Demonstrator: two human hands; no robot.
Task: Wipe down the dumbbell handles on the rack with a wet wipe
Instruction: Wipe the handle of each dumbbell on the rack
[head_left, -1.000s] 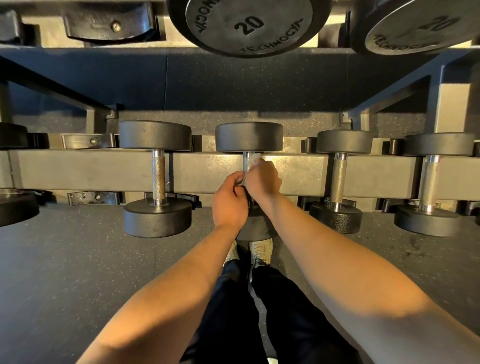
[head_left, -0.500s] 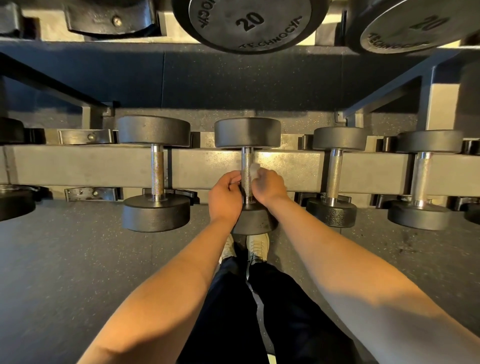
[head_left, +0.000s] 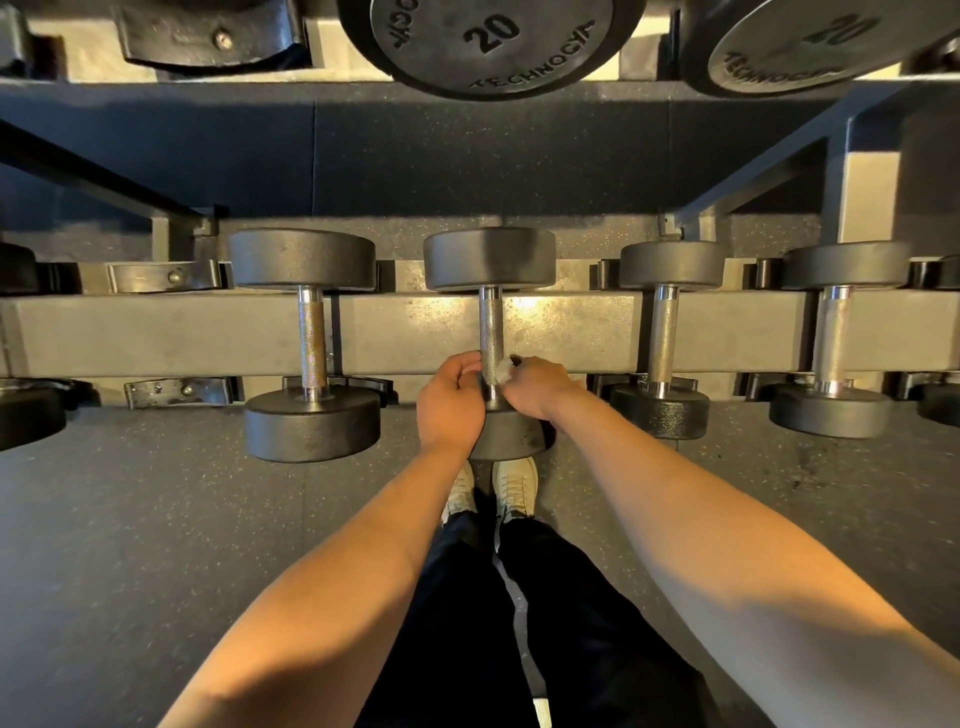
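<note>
Dumbbell handle (head_left: 490, 332): stiff, knurled, grippy; our right hand (head_left: 537, 387) pinches the limp wet wipe (head_left: 503, 370) near it, left hand (head_left: 451, 402) loosely curled, holding nothing.

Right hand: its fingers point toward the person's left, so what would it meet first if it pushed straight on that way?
The right hand, pinching the white wet wipe, would first press onto the knurled steel handle of the middle dumbbell, which it seems to touch already. Beyond it is the left hand.

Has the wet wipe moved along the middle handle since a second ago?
Yes. The wet wipe in the right hand slid down the handle, away from the far head, toward the near head.
</note>
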